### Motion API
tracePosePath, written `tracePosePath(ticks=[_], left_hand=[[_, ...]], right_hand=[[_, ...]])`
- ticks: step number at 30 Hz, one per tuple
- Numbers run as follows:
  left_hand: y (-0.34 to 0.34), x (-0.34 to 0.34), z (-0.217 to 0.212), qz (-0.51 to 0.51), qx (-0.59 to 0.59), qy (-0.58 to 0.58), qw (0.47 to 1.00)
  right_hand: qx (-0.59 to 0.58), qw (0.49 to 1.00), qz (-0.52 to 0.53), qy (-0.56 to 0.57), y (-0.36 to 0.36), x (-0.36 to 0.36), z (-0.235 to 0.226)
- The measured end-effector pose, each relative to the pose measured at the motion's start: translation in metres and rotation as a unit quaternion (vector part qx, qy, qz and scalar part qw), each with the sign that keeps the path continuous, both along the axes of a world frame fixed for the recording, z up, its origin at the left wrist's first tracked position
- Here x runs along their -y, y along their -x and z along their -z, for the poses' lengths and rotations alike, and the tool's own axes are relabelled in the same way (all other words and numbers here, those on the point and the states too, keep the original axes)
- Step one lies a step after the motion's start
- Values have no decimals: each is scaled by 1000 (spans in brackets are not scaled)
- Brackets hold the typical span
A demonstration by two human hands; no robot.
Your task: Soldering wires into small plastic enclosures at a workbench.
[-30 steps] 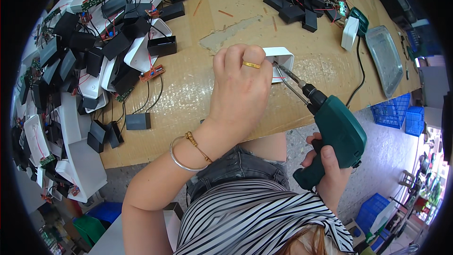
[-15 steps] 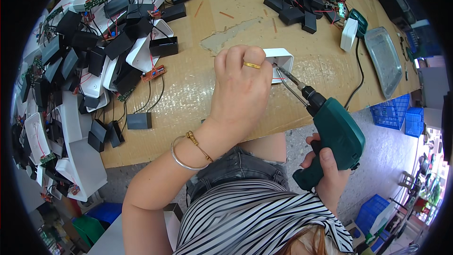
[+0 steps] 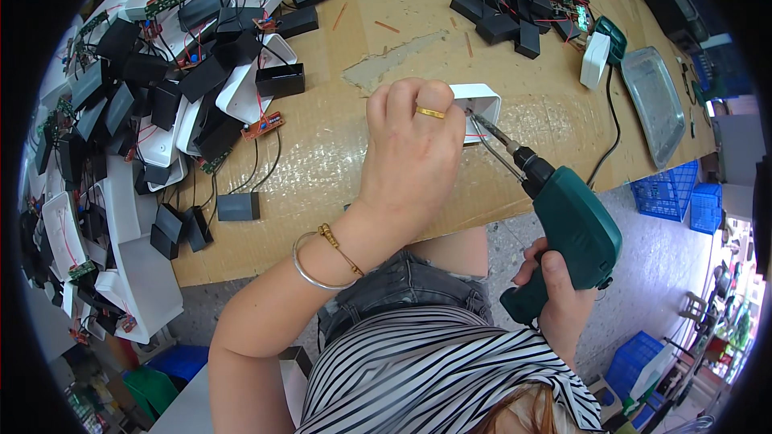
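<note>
The white plastic case (image 3: 476, 104) sits on the cardboard-covered table (image 3: 338, 169) near its front edge, mostly hidden under the left hand (image 3: 414, 157), which is pressed down over it with fingers curled round the top. It looks like a light, thin, hollow shell, stiff but probably easy to crack or skid, so pinning it flat by the edges seems the sane grip. The right hand (image 3: 555, 289) is clenched round the handle of the green power screwdriver (image 3: 575, 229), bit tip touching the case's right side. Off to the left there's a heap of black boxes (image 3: 161, 88) and white shells with circuit boards; a metal tray (image 3: 655, 100) sits far right
</note>
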State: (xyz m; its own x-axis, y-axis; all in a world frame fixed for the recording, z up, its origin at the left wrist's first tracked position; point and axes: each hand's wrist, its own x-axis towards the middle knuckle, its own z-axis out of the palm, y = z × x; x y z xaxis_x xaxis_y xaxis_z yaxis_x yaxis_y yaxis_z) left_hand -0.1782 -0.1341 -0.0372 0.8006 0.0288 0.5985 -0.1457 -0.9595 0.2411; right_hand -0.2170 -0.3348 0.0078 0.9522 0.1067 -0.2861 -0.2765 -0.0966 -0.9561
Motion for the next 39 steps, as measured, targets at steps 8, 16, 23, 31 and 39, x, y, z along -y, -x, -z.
tracePosePath(ticks=[8,16,23,31,39], left_hand=[[0,0,0,0,-6,6,1000],[-1,0,0,-3,1,4,1000],[0,0,-1,-5,0,-2,1000],[-1,0,0,-4,7,2,1000],[1,0,-1,0,-7,6,1000]], right_hand=[[-13,1000,3,23,1,2,1],[14,1000,20,-7,1,-6,-3],[-16,999,1,35,2,1,-1],[20,1000,15,-14,4,-3,-1],[72,997,15,-25,12,8,4]])
